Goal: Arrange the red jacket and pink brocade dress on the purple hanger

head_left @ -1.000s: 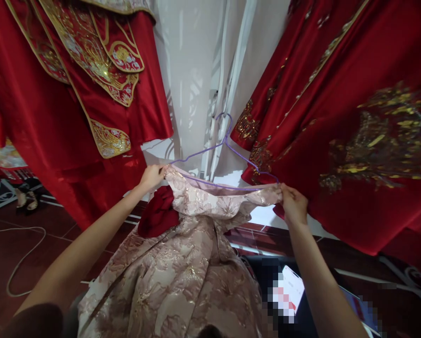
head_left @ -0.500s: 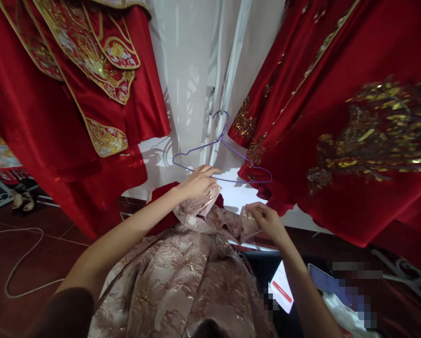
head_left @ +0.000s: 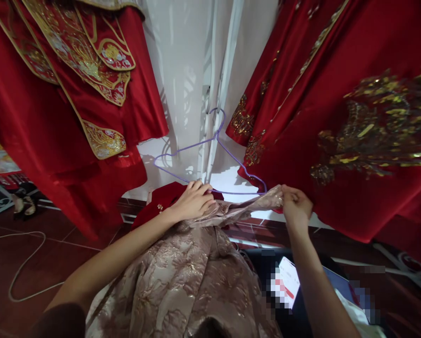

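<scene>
Right hand (head_left: 298,203) pinches one end of the brocade dress (head_left: 182,272)'s top, left hand (head_left: 195,201) closed over its gathered cloth; bunched between them half a second ago, it is now drawn out; just beyond the grip, the purple hanger (head_left: 237,193), which the top spanned earlier, looks freed of it; farther off, red gowns (head_left: 73,108) hang either side

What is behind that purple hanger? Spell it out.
Behind the purple hanger: white poles, a pale backdrop and, at its right end, a red garment. The left hand covers part of the bottom bar; anything behind the hand cannot be seen.
</scene>
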The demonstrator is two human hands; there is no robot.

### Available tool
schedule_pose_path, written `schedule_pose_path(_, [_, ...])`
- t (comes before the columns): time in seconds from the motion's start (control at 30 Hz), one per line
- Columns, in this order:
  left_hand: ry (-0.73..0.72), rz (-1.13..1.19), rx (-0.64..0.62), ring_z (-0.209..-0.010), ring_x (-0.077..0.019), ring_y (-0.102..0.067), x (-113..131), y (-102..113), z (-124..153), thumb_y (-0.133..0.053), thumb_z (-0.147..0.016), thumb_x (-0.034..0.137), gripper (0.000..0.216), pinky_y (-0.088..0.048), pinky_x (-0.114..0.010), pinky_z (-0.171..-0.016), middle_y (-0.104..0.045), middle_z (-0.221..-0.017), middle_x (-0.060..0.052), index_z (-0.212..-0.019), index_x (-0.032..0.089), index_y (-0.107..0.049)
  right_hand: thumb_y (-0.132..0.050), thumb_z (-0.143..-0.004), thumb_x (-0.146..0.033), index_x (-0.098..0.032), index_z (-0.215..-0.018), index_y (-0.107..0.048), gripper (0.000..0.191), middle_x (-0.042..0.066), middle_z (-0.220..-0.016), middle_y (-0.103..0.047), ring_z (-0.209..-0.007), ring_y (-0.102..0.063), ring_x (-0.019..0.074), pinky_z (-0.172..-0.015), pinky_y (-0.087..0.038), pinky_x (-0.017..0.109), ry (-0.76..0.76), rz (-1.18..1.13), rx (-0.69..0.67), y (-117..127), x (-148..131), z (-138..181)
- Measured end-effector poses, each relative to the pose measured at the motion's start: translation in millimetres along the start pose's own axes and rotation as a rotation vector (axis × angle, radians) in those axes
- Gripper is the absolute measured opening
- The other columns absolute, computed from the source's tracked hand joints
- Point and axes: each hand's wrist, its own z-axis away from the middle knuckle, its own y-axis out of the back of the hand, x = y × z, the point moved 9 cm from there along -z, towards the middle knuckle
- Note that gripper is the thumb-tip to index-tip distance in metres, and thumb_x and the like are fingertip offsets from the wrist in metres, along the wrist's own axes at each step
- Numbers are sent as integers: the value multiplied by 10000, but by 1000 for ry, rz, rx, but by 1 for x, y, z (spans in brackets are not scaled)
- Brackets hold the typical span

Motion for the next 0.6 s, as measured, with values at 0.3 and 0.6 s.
schedule_pose_path(0.3, [-15, -21, -31, -961, -214, -431, -11, 6, 11, -346, -911, 328, 331, -323, -399, -854, -538, -1092, -55, -857, 213, -652, -616, -707, -490, -178, -778, -639, 321, 37, -652, -630, -570, -585, 174, -527, -450, 287, 85, -56, -91, -17, -27, 2])
schedule_pose_path(0.6, [-23, 189, -6, -1087, -218, -443, 21, -17, -22, -396, -897, 320, 289, -321, -433, -912, -524, -1097, -70, -817, 229, -658, -504, -808, -493, -218, -845, -640, 310, 53, -789, -685, -712, -618, 206, -660, -427, 288, 473, 254, -202, -87, -131, 7])
